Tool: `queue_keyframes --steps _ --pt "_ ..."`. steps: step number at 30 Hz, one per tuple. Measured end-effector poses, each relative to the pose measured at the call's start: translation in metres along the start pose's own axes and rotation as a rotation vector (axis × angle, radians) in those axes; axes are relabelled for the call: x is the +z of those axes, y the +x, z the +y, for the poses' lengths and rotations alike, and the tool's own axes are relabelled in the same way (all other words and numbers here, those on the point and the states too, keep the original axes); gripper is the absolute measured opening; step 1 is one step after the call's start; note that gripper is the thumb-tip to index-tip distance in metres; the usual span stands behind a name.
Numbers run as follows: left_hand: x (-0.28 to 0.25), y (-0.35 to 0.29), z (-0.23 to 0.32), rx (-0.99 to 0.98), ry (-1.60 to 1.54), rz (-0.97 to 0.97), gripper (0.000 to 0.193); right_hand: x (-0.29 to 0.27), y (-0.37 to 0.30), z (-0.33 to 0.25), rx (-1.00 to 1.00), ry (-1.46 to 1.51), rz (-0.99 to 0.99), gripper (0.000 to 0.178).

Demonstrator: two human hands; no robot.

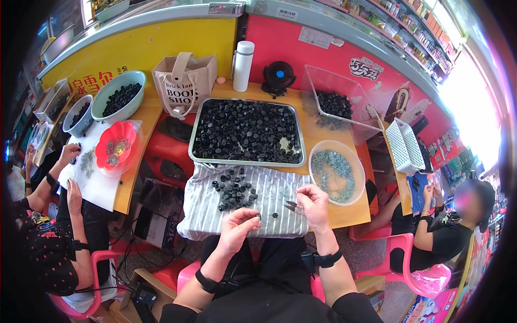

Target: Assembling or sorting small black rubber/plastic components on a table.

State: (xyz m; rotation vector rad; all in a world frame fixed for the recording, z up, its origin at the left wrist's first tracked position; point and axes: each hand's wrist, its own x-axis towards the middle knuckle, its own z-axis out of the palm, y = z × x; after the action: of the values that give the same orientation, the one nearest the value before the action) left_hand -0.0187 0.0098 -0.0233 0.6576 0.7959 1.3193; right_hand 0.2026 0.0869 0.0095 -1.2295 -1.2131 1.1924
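Over the grey striped cloth [204, 212], my left hand [236, 230] pinches a small black cap [258, 216] between thumb and fingertips. My right hand [314, 205] is closed on a small tool with two dark pointed jaws [291, 205], like snips or tweezers; the fingers hide most of it. One loose black cap [275, 215] lies on the cloth between both hands. A little beyond, several black caps are piled [234, 189]. Behind the cloth stands a metal tray [192, 141] full of such caps. To the right, a translucent round tub [362, 180] holds thin, wispy pale-green bits.
A clear plastic bin [366, 121] with black caps stands at the back right. Behind the tray are a canvas bag [202, 70], a white bottle [243, 67] and a black fan [278, 75]. People work at tables on both sides; a red bowl [126, 129] is left.
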Motion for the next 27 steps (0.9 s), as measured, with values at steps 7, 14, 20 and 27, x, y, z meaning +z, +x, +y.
queue_keyframes --steps 7,14,20,27 --pt "0.002 0.0 0.003 -0.011 0.015 0.007 0.018 0.013 -0.033 0.003 -0.197 -0.237 -0.18 0.006" --pt "0.001 0.0 0.003 -0.009 0.005 0.011 0.018 0.028 -0.043 0.011 -0.292 -0.444 -0.149 0.009" --pt "0.002 -0.002 0.004 -0.016 0.001 0.021 0.018 0.033 -0.042 0.004 -0.385 -0.636 -0.135 0.012" --pt "0.0 -0.001 0.002 -0.009 -0.004 0.006 0.018 0.041 -0.031 -0.013 -0.588 -1.068 -0.315 0.008"
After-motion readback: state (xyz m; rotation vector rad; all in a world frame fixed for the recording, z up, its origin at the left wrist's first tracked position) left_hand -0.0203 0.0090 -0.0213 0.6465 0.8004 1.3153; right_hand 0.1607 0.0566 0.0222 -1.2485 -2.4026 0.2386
